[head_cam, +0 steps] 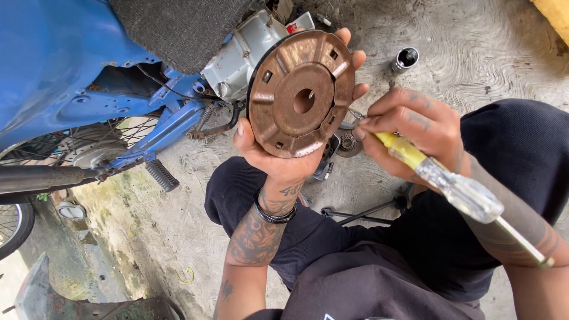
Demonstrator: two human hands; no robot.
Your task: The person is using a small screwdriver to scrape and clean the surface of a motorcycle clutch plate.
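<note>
Two hands are up in front of you in the head view. Your left hand (278, 155) cups a rusty round metal disc (301, 93) from behind and below, fingers wrapped over its far rim, so the disc faces you with its centre hole and small slots showing. Your right hand (415, 127) is closed around a screwdriver (441, 178) with a yellow and clear handle; the handle end points back toward your right forearm, and the working tip is hidden behind your fingers, just beside the disc's lower right edge. Behind the disc sits the grey engine case (240, 56) of a blue motorcycle (65, 65). A small metal socket (406, 58) stands on the concrete floor (492, 53), well apart.
</note>
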